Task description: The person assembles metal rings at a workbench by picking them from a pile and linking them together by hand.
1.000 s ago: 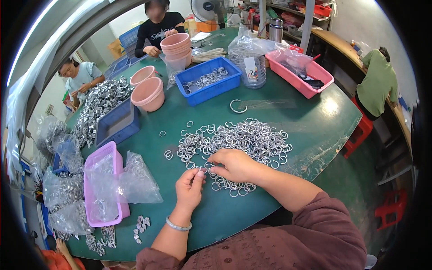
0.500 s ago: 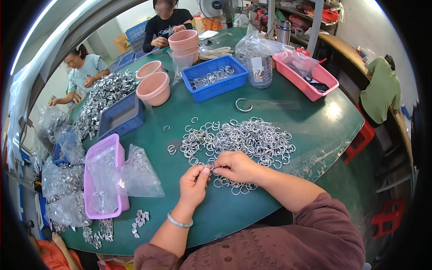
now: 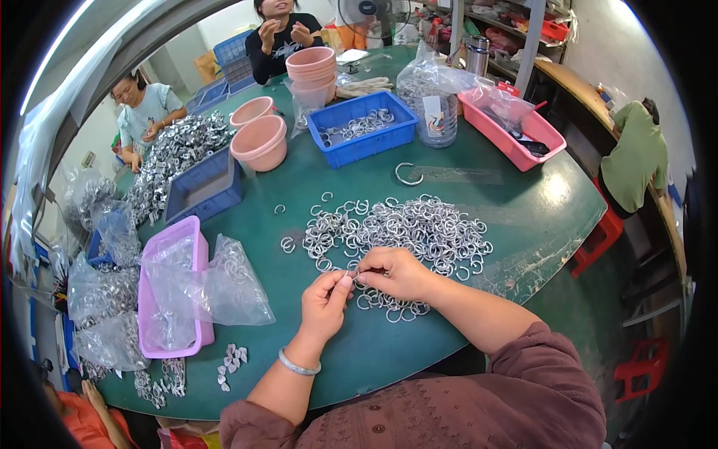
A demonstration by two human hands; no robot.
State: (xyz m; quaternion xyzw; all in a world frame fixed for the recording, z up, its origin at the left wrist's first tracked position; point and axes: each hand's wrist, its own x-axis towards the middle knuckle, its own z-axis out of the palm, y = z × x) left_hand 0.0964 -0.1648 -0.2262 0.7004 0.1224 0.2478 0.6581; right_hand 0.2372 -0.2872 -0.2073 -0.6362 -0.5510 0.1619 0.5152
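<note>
A wide heap of silver metal rings (image 3: pixel 407 228) lies on the green round table (image 3: pixel 523 217) in front of me. My left hand (image 3: pixel 325 303) and my right hand (image 3: pixel 393 273) meet at the heap's near edge, fingertips pinched together on one small metal ring (image 3: pixel 350 277). A silver bangle sits on my left wrist. More rings lie under and just past my right hand.
A purple tray (image 3: pixel 168 288) with clear plastic bags stands to my left. Farther off are a blue bin of rings (image 3: pixel 363 127), pink bowls (image 3: pixel 262 142), a pink tray (image 3: pixel 512 127) and a clear jar. Two people work at the far left side; another stands at the right.
My two hands have stayed at the heap's near edge, fingers working on a ring. The view has shifted slightly, and the far person's hands have lifted.
</note>
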